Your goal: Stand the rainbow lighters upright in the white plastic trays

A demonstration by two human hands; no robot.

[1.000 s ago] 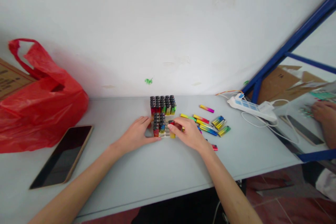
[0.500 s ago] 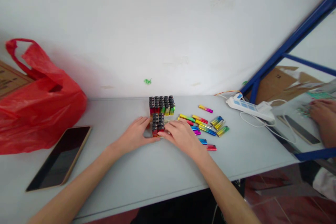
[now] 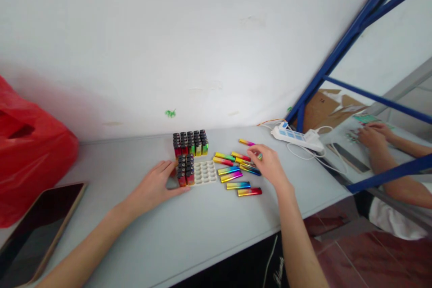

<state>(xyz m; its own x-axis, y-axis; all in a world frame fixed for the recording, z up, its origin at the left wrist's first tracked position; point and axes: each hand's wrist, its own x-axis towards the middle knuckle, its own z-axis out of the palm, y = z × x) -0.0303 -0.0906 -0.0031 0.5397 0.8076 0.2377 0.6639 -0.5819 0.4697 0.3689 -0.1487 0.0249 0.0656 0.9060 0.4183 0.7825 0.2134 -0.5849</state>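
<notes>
Head view shows the right hand (image 3: 270,167) out among the loose lighters (image 3: 236,172), its fingers curled down over the far end of the scatter; the grip looks pinched on a lighter near the fingertips, though the hand hides too much to tell whether it truly holds one. These lighters are slim flat sticks with a shiny rainbow finish running from yellow and green through blue to pink and red, and they lie flat on the grey surface (image 3: 209,216) in a rough fan, a few of them touching. One more lies apart, just beyond the hand toward the wall.

Left of them the left hand (image 3: 153,187) rests palm down, grip released, its fingers touching the near left side of a white tray (image 3: 205,173) with rows of round sockets. Upright lighters with black caps fill the tray's left columns (image 3: 186,170); the right part is bare sockets. A fuller block of upright lighters (image 3: 190,142) stands just behind the tray.

Farther out are a white power strip (image 3: 293,136), a dark phone (image 3: 37,229), a red plastic bag (image 3: 30,162), and another person's hands (image 3: 371,135) beyond the blue frame (image 3: 337,54).
</notes>
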